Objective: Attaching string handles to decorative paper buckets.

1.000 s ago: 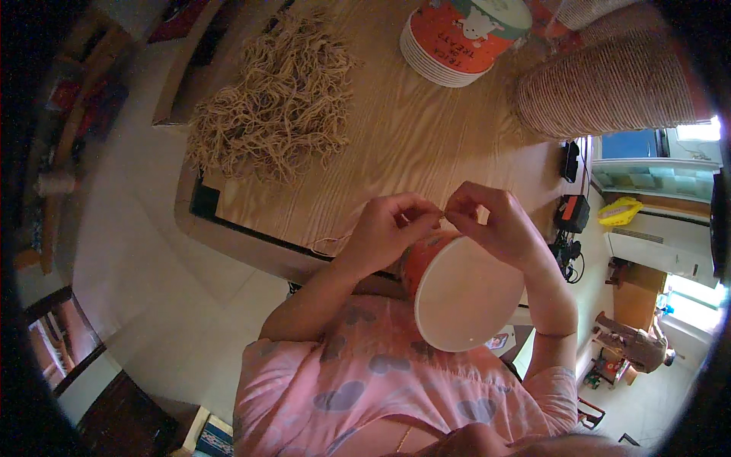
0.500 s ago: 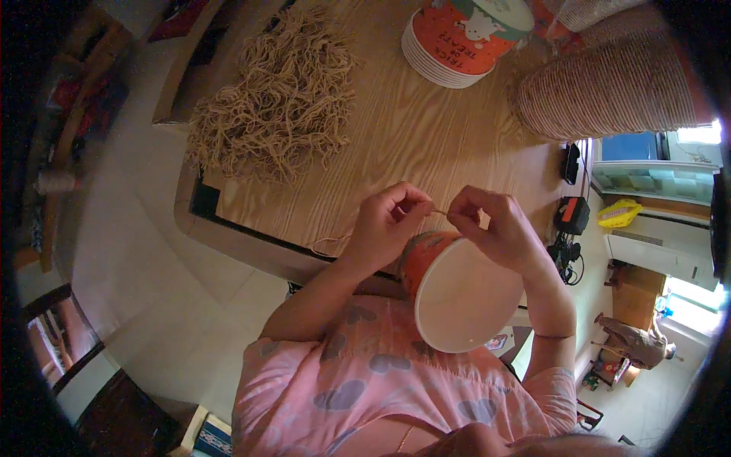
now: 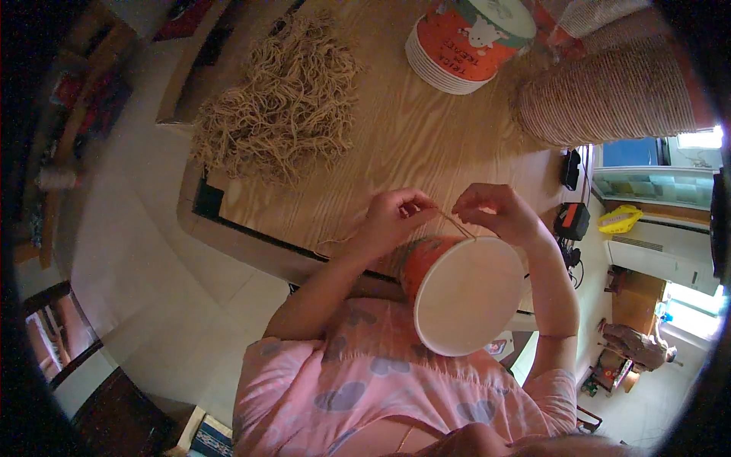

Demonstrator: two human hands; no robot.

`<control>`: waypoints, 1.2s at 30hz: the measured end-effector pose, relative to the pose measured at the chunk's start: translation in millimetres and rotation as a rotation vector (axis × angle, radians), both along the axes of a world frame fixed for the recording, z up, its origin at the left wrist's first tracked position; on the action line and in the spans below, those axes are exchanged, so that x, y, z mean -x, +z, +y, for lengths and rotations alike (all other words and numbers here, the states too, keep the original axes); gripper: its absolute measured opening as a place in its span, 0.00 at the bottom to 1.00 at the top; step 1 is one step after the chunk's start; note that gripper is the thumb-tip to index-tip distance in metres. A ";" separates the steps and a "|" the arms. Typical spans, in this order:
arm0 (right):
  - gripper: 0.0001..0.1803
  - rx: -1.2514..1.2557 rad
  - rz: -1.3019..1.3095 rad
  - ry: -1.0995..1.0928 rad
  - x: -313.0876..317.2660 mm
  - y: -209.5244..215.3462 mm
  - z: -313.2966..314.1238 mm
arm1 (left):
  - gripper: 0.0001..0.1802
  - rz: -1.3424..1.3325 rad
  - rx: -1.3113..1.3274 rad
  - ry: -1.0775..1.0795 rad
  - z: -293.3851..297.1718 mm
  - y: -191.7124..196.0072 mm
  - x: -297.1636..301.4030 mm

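My left hand (image 3: 401, 217) pinches a thin tan twine (image 3: 457, 224). From its fingertips the strands slant down to the right, toward the rim of a paper bucket (image 3: 469, 297). This bucket is white inside, orange-red outside, and lies tipped against my front with its mouth toward me. Just above the rim, my right hand (image 3: 499, 215) is curled with thumb and forefinger close together; whether twine lies between them is hidden. A loose length of twine trails beside my left wrist at the table edge.
A heap of crinkled tan twine (image 3: 282, 103) covers the far left of the wooden table (image 3: 388, 145). Stacked orange buckets (image 3: 457, 47) stand at the back, with a twine-wrapped cylinder (image 3: 605, 95) to their right. A black box (image 3: 571, 221) and cables lie right. Another person (image 3: 636, 341) is far right.
My hands have drawn slightly apart, and the twine that was stretched short between both fingertips now hangs as longer strands toward the bucket rim. The bucket has barely shifted.
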State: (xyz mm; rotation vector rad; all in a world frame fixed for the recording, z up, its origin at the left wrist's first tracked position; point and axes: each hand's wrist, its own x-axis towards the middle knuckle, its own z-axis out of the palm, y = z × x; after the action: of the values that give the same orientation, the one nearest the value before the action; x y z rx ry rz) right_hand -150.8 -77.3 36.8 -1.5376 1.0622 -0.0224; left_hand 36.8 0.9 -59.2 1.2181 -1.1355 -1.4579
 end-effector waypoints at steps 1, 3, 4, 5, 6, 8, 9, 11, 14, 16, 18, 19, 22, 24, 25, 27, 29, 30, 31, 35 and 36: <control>0.04 0.073 -0.088 0.054 0.8 -5.3 -0.6 | 0.08 -0.001 -0.002 0.000 -1.4 0.3 1.9; 0.04 0.146 -0.177 0.108 2.2 -14.3 -2.8 | 0.08 -0.052 0.009 -0.023 -5.6 2.9 4.7; 0.06 0.172 -0.214 0.115 3.0 -18.1 -4.4 | 0.08 -0.052 0.010 -0.023 -6.2 0.4 8.3; 0.07 0.198 -0.251 0.123 3.7 -21.9 -5.7 | 0.09 -0.055 0.009 0.005 -5.9 -4.6 13.1; 0.07 0.199 -0.253 0.127 4.0 -26.9 -6.1 | 0.09 -0.059 0.008 0.036 -6.8 -6.0 16.6; 0.08 0.276 -0.303 0.102 4.5 -35.7 -3.5 | 0.09 -0.041 -0.039 0.035 -9.7 -4.0 21.5; 0.08 0.276 -0.302 0.106 4.3 -37.8 -2.8 | 0.08 -0.020 -0.089 0.029 -10.7 -3.0 22.7; 0.07 0.324 -0.286 0.077 4.5 -41.2 -1.8 | 0.08 -0.006 -0.040 0.032 -11.6 -9.0 23.1; 0.06 0.370 -0.346 0.012 7.5 -49.8 -0.7 | 0.08 0.052 0.020 0.039 -12.3 -14.9 25.2; 0.06 0.380 -0.360 0.011 10.0 -51.9 0.9 | 0.08 0.101 0.029 0.040 -12.4 -19.2 26.9; 0.06 0.389 -0.374 0.009 12.9 -51.5 3.7 | 0.08 0.140 0.013 0.025 -13.1 -21.9 28.1; 0.05 0.383 -0.378 0.006 14.3 -49.4 5.6 | 0.08 0.140 0.011 0.026 -13.6 -21.1 28.0; 0.05 0.371 -0.381 -0.004 15.2 -44.0 9.7 | 0.07 0.105 0.026 0.000 -13.8 -16.7 27.1; 0.05 0.368 -0.378 -0.012 16.2 -36.9 11.5 | 0.07 0.044 0.103 0.026 -13.6 -16.3 27.7; 0.06 0.312 -0.390 0.010 17.4 -31.1 11.8 | 0.07 0.045 0.102 0.022 -13.6 -17.0 28.7; 0.07 0.256 -0.403 0.030 18.9 -22.8 11.5 | 0.06 -0.094 0.061 0.052 -14.0 -17.5 29.9; 0.08 0.282 -0.451 0.137 19.9 -17.0 10.6 | 0.06 -0.104 0.069 0.058 -14.4 -10.8 27.9; 0.08 0.282 -0.452 0.136 19.5 -13.9 9.8 | 0.06 -0.113 0.079 0.070 -14.2 -7.4 26.5; 0.08 0.292 -0.467 0.194 18.9 -10.9 8.5 | 0.06 -0.114 0.078 0.069 -14.0 -12.4 27.7; 0.08 0.292 -0.445 0.253 18.9 -0.4 8.3 | 0.05 -0.305 0.269 0.177 -15.6 -26.6 29.1; 0.08 0.292 -0.445 0.253 19.9 -1.3 8.0 | 0.05 -0.341 0.314 0.195 -15.9 -25.1 28.5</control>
State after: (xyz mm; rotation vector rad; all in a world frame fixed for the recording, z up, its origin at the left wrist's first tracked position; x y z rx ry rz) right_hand -170.7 -69.3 35.5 -1.8124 0.5231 -0.3424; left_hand 8.3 -15.0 -84.3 1.3377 -1.3700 -0.9066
